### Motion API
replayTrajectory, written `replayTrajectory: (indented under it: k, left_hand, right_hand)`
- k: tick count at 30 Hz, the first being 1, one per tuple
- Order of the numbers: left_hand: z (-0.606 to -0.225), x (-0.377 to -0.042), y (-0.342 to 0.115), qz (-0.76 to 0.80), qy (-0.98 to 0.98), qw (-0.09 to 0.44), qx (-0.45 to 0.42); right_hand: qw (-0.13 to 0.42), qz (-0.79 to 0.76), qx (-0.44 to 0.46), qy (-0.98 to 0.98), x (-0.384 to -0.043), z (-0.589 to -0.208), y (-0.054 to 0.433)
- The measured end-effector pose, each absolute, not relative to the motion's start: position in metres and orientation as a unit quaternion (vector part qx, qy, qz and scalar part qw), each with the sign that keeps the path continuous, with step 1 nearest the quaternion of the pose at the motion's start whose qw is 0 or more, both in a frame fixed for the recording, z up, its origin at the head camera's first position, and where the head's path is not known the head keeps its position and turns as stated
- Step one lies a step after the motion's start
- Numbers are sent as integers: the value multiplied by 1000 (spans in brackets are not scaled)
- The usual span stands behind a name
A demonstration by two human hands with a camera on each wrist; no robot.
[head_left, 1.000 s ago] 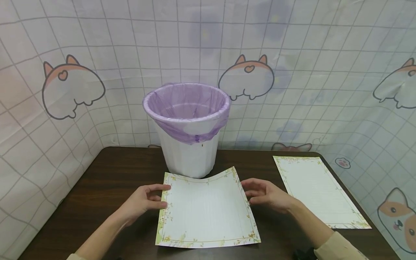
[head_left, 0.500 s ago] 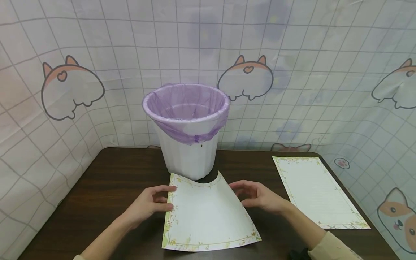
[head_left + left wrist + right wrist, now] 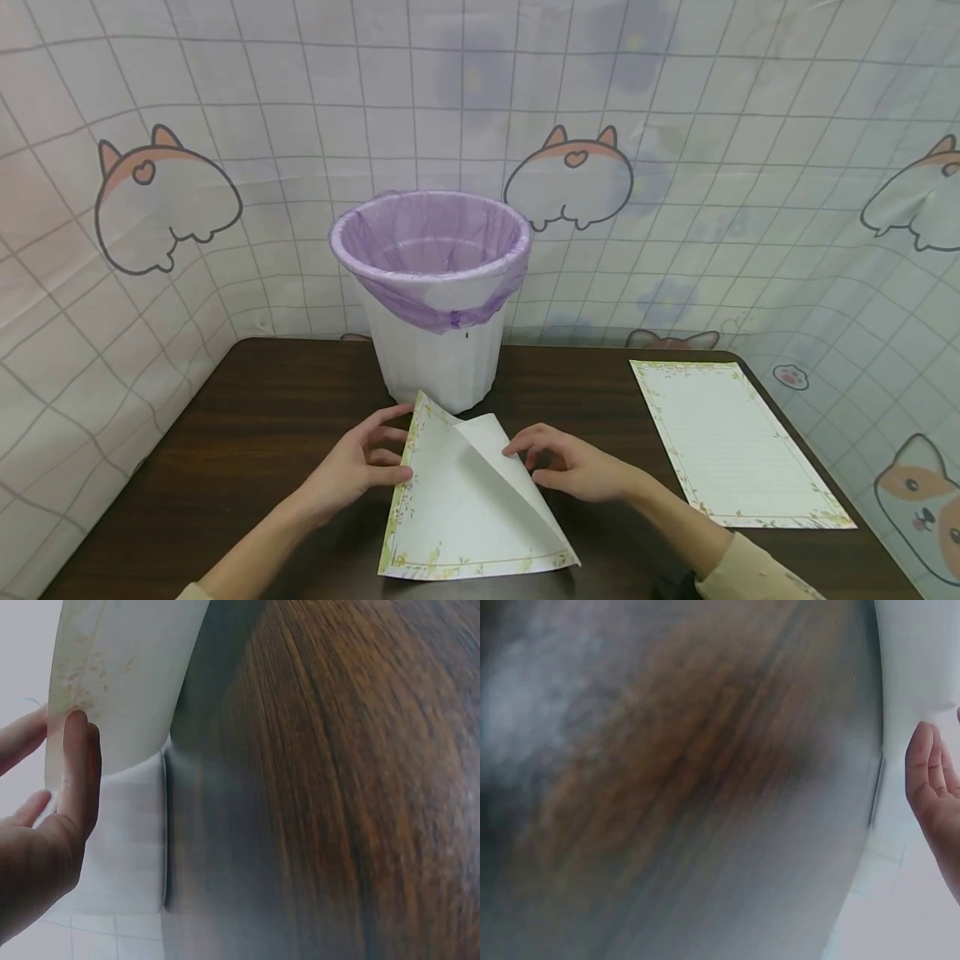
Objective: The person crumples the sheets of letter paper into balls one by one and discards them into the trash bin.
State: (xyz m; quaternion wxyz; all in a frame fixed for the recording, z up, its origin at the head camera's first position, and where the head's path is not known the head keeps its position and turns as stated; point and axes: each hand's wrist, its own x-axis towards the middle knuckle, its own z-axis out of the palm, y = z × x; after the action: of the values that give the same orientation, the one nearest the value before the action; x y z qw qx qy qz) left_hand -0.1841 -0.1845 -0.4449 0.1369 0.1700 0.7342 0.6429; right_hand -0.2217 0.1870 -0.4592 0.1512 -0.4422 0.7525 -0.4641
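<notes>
A letter sheet (image 3: 442,517) with a leafy printed border lies bent in the middle of the table, its right side folded over toward the left as a raised flap (image 3: 498,462). My left hand (image 3: 352,467) pinches the sheet's left edge between thumb and fingers. In the left wrist view, the left hand (image 3: 64,802) holds the edge upright off the wood. At the flap's outer side, my right hand (image 3: 573,462) touches the paper with loosely bent fingers. The right wrist view shows the right hand (image 3: 934,787) beside the pale sheet, its fingers extended.
Just behind the sheet stands a white bin (image 3: 435,358) lined with a purple bag (image 3: 431,304). A second bordered sheet (image 3: 742,450) lies flat at the right of the dark wooden table (image 3: 247,433). Patterned cloth (image 3: 420,83) encloses the back and sides.
My right hand has moved left, turning the sheet's right side over into a folded flap. My left hand has shifted slightly right with the left edge. The bin and second sheet stay put.
</notes>
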Motion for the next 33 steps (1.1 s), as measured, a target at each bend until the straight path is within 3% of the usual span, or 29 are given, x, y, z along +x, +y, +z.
replayTrajectory:
  k: [6,20,33]
  left_hand:
    - [-447,-184,-181,634,742,143,162]
    - [-445,-187,-169,616,751,186,148]
    - [-449,-187,-156,633,732,204,149]
  right_hand:
    - [164,-436,-414,782,-220,-459,183]
    - [129,-394,-355,838,-222,-459,166]
    - [135,-374,-363,843,-225,-462,157]
